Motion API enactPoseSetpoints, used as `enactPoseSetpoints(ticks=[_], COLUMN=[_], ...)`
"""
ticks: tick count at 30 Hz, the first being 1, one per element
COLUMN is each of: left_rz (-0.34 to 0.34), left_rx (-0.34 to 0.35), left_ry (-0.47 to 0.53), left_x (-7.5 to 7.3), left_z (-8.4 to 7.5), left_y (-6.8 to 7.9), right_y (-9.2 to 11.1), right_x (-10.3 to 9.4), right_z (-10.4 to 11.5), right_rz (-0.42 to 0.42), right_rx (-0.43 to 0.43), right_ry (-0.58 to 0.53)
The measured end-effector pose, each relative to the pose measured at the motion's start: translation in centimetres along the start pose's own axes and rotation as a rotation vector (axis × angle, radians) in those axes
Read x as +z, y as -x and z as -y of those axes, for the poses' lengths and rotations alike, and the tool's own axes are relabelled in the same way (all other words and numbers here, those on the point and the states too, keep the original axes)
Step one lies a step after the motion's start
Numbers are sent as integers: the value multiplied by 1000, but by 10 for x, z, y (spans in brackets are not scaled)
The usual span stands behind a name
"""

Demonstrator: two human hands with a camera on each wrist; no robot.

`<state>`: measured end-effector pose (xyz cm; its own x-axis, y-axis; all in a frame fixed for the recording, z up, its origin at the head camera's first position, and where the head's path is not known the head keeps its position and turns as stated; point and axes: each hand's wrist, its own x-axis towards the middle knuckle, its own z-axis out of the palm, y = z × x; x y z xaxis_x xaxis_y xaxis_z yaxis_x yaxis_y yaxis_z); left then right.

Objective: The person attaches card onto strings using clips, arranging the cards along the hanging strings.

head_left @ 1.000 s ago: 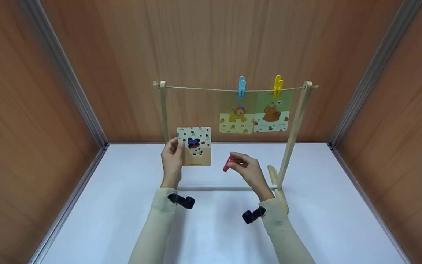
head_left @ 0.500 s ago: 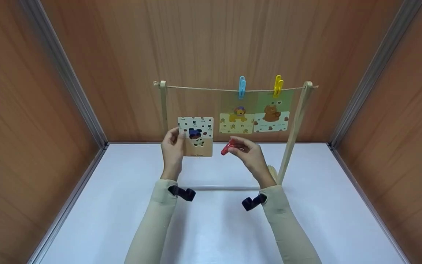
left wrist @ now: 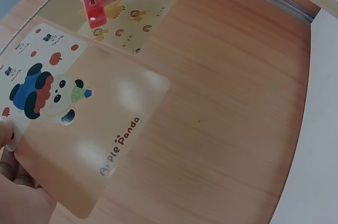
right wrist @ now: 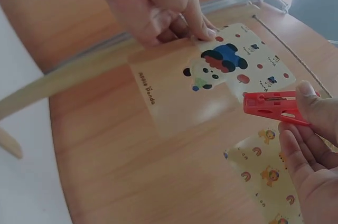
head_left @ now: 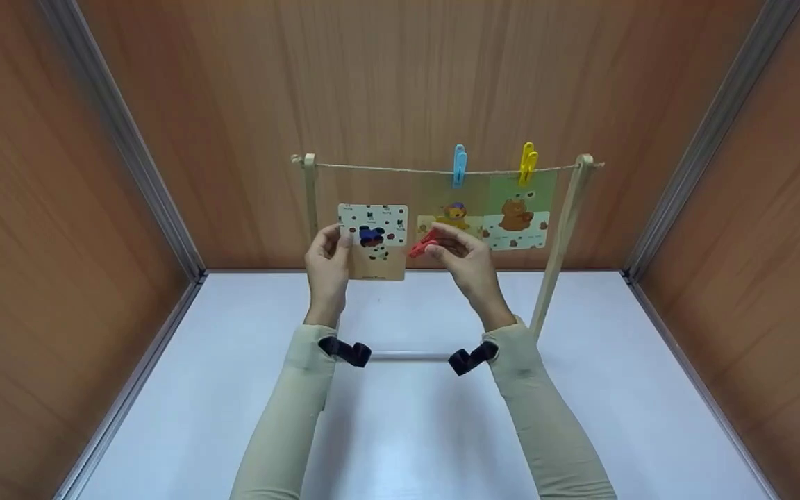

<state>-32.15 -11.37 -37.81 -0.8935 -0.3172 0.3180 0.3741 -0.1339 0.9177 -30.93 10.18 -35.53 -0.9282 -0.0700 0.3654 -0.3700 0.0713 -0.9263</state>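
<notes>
My left hand (head_left: 328,267) pinches the left edge of a panda card (head_left: 380,262), white with spots above and tan below, lettered "Apple Panda" (left wrist: 120,145). The card is upright in the head view, a little below the string (head_left: 372,167) and apart from it. Between thumb and fingers my right hand (head_left: 469,267) holds a red clothespin (head_left: 423,244), its nose pointing toward the card without touching it. Behind that hand a lion card (head_left: 435,191) hangs from a blue clothespin (head_left: 459,167). Beside it a bear card (head_left: 517,215) hangs from a yellow clothespin (head_left: 527,164).
The string runs between a left wooden post (head_left: 310,194) and a right wooden post (head_left: 558,257). A pale bar (head_left: 407,355) joins the frame low down, above the white table (head_left: 233,389). Wood-grain panels (head_left: 386,83) stand at the back and both sides.
Both hands have risen toward the string, carrying the panda card and the red clothespin. The clothespin has come closer to the card and tipped flatter. The hanging cards have stayed put.
</notes>
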Motion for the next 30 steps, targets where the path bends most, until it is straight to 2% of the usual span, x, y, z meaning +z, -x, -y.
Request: enactPoseSetpoints(ticks=[7,15,24,30], left_rz=[1,4,13,17], left_rx=[7,21,45,59], left_ry=[2,24,6,3], left_x=[3,9,13,14], left_z=[-9,-19,-24,-26], left_y=[-5,-11,-17,-20], right_y=[-10,-21,-34,-41], right_x=[3,9,17,23], right_z=[12,31,51,58], right_rz=[-39,-48,-74,-103], right_rx=[-74,-147,-211,-266], right_ry=[-45,-22,-73,-45])
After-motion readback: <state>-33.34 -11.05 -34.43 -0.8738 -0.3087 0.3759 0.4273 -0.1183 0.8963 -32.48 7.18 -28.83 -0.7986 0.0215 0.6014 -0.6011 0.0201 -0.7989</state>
